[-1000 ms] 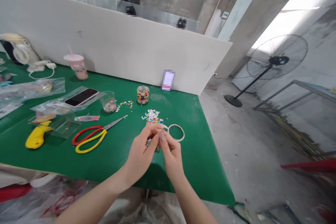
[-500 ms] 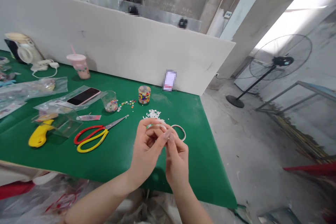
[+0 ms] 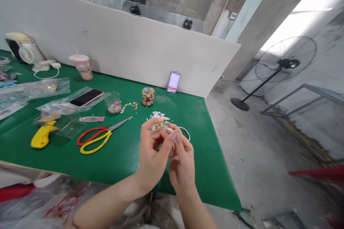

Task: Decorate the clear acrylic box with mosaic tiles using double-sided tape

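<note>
My left hand (image 3: 153, 150) is closed, its fingers curled around a band of small coloured tiles (image 3: 159, 126) that shows between index and middle finger. Most of the band is hidden. My right hand (image 3: 183, 157) meets it in a pinch, thumb and fingertips together; something small and whitish shows there, too small to name. Just beyond the fingers lies a heap of small white pieces (image 3: 157, 115). A thin white ring (image 3: 187, 133) rests on the green table behind my right hand, partly covered by it.
Behind the hands stands a round stack covered in coloured squares (image 3: 148, 96). To the left are a clear cup of tiles (image 3: 114, 104), scissors (image 3: 99, 137), a yellow-handled tool (image 3: 41, 136), a phone (image 3: 86, 98) and a pink cup (image 3: 84, 67). A white board (image 3: 129, 50) borders the table's back.
Both hands have shifted slightly right. The fingers have turned a little, and more of the coloured tile band shows above my left fingers. Both hands stay closed.
</note>
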